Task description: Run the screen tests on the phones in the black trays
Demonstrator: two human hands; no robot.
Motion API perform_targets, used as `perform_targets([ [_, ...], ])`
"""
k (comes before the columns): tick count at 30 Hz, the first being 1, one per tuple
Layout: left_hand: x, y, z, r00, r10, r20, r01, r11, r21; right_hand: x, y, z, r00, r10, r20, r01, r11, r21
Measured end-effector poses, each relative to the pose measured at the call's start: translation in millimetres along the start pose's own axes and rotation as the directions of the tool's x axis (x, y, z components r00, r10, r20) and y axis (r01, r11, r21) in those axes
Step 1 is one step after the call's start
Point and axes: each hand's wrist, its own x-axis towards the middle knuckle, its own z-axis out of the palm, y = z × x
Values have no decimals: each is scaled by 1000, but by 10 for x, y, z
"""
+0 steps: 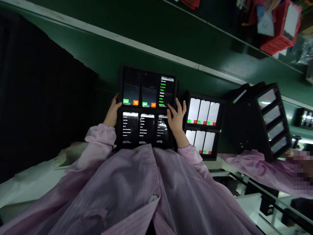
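Note:
In front of my body lies a black tray (pixel 149 109) with several smartphones in two rows. The far-row left phone (pixel 131 86) and middle phone (pixel 149 88) show dark screens with green and orange buttons. The far-row right phone (pixel 166 89) displays green and white lines of text. Menu lists fill the near-row phones, such as the left one (pixel 130 127). My left hand (pixel 112 111) grips the tray's left edge, thumb on the rim. Over the right side is my right hand (pixel 176 117), fingers apart, one fingertip at the lower edge of the far-row right phone.
A second black tray (pixel 220 131) holds phones with white screens, to the right. Beyond it, a co-worker's pink sleeve (pixel 256 166) reaches toward a tilted tray (pixel 288 137). Red packets (pixel 281 42) lie at the back right. A large black shape (pixel 44 91) stands left.

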Motion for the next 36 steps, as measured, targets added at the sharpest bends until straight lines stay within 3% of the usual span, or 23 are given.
perform_targets([
  [4,-520,-37,-116,989,-148,-16,147,988,-44,-393,-42,-154,998,-44,43,42,998,42],
  [8,-940,-143,-273,988,-154,7,154,987,39,-870,-203,-92,986,-107,128,92,989,118],
  [11,-1089,-192,-349,990,-140,-19,142,987,75,-1105,-348,16,982,-112,150,92,987,134],
  [17,-914,-159,-339,984,-62,-165,80,991,105,-1141,-449,66,979,-112,169,89,986,142],
  [24,-624,-156,-204,980,-17,-200,41,993,115,-1027,-423,64,983,-89,159,72,991,111],
  [31,-561,-234,-181,981,5,-195,30,984,174,-847,-494,179,975,-85,203,76,996,56],
  [36,-558,-259,-206,980,1,-199,33,986,166,-676,-675,197,948,-97,302,107,994,-18],
])
